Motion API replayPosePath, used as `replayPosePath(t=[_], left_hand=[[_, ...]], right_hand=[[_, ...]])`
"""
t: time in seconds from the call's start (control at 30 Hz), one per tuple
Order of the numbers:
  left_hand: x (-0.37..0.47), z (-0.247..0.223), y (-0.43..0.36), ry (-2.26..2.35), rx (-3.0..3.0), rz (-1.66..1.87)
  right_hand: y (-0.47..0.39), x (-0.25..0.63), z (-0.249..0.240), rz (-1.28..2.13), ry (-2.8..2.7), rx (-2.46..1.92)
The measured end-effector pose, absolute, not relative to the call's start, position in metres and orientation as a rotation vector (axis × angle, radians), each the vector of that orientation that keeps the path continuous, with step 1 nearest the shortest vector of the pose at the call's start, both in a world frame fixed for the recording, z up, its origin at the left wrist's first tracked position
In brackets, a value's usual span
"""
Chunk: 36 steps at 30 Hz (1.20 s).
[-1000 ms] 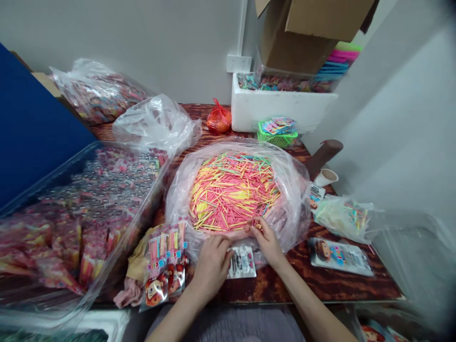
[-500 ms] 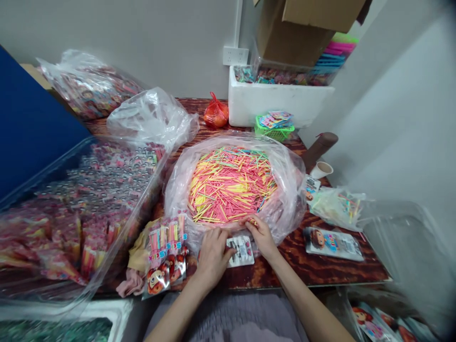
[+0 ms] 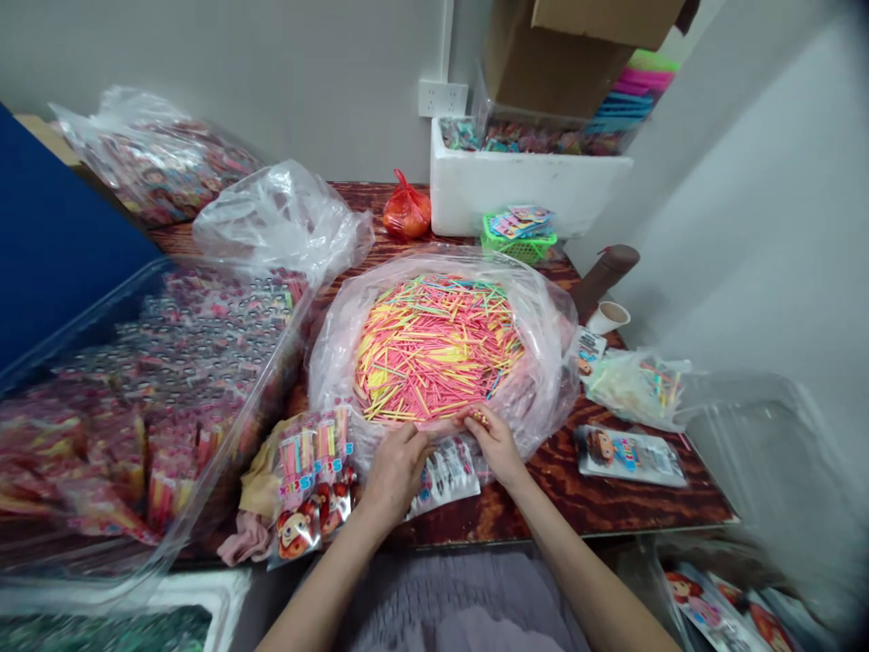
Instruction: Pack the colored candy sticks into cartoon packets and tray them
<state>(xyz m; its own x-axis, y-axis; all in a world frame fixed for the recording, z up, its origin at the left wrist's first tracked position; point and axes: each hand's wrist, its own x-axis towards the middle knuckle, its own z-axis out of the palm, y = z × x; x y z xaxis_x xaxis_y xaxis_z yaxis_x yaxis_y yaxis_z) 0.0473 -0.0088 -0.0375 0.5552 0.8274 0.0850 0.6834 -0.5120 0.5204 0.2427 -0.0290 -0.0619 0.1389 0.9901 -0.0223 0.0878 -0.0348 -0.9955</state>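
Observation:
A clear plastic bag (image 3: pixel 332 353) with its rim rolled open holds a heap of thin pink, yellow and green sticks (image 3: pixel 441 353). At its front edge my right hand (image 3: pixel 497 445) is closed round a small bundle of sticks (image 3: pixel 479 417), whose ends show at the fingertips. My left hand (image 3: pixel 392 473) is beside it with its fingers drawn together by the bag's front rim; anything in them is hidden. Between and below my hands lies a printed silver pouch (image 3: pixel 448 475), partly covered by the left hand. Filled stick pouches (image 3: pixel 316 471) lie to the left.
A large clear tub (image 3: pixel 272 371) full of packed pouches takes up the left side. At right are a flat stack of pouches (image 3: pixel 631 455), a small bag of sticks (image 3: pixel 638 385), a paper cup (image 3: pixel 609 317) and a brown bottle (image 3: pixel 607 272). Behind stands a white foam box (image 3: pixel 522 190).
My left hand has shifted slightly left and its fingers have drawn in. More of the silver pouch now shows, turned at a different angle. My right hand keeps its bundle nearly in place.

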Motion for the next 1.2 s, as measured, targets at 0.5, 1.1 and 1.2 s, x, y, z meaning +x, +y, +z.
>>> replayPosePath(t=[0.5, 1.1, 1.2], left_hand=[[0.020, -0.010, 0.008, 1.176, 0.912, 1.140], [0.017, -0.038, 0.001, 1.429, 1.727, 0.981], [0.030, -0.036, -0.005, 1.200, 2.175, 0.892]], right_hand=[[-0.029, 0.239, -0.058, 1.102, -1.092, -1.388], [-0.030, 0.237, -0.064, 1.033, -1.091, -1.377], [-0.029, 0.237, -0.063, 1.040, -1.074, -1.370]])
